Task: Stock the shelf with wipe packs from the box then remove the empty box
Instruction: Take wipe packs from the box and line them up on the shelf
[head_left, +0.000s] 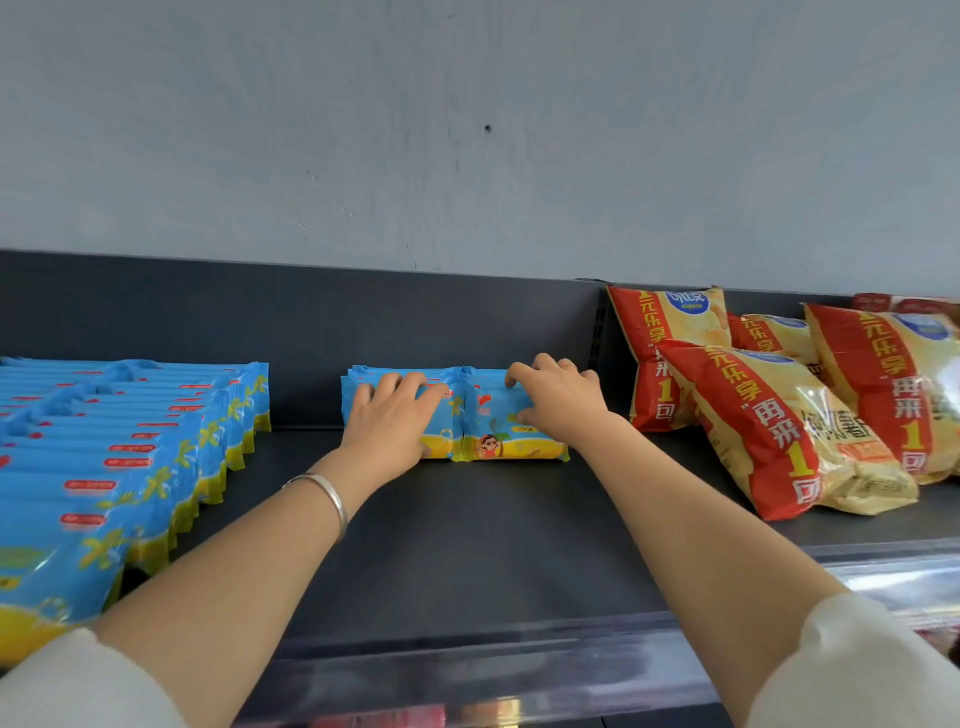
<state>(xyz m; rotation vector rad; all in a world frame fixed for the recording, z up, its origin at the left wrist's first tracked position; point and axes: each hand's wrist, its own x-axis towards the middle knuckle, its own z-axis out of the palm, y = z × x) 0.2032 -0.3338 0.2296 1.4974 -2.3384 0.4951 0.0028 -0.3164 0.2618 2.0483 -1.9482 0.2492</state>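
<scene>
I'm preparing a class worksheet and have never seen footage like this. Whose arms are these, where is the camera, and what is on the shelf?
There is no machine here. A person wears a camera on the head, so you look down along their arms. The left hand rests on, and the right hand grips, blue wipe packs standing at the back of the dark shelf. A long row of the same packs lies to the left, and red-and-yellow snack bags lie to the right. No box shows.
</scene>
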